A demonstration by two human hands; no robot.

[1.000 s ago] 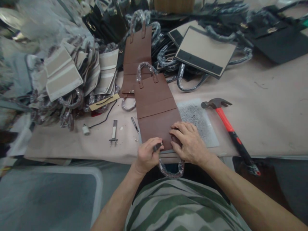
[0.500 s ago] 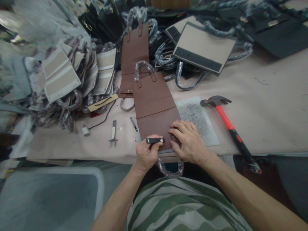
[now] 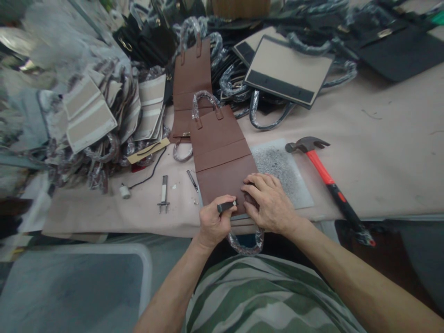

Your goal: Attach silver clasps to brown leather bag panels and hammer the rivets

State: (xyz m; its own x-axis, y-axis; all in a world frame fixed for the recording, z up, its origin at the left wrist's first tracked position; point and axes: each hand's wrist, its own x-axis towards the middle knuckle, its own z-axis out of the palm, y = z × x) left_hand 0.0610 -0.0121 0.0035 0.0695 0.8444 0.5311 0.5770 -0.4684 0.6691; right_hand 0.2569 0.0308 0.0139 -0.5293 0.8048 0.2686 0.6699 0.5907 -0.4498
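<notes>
A brown leather bag panel [image 3: 227, 178] with plastic-wrapped handles lies across the table edge. My left hand [image 3: 214, 222] is closed round a short dark tool with a pale tip [image 3: 226, 206], held low over the panel's near part. Its exact kind and its working end are hard to make out. On the panel's right side rests my right hand [image 3: 272, 203], fingers bent and apart from the thumb, a dark patch showing beneath them. The near handle [image 3: 247, 245] hangs over the edge between my forearms. A pale speckled board [image 3: 277, 162] lies partly beneath the panel.
To the right lies a claw hammer [image 3: 321, 169], its grip past the table edge. Dividers [image 3: 163, 194], a slim metal tool [image 3: 192, 180] and a corded white piece [image 3: 125, 191] lie left. Behind are another brown panel [image 3: 192, 74], beige panels [image 3: 90, 113] and black bag parts [image 3: 287, 69].
My left hand has shifted slightly right, and the dark tool in it has tipped to a different angle. My right hand keeps its place on the panel. The whole view has moved a little.
</notes>
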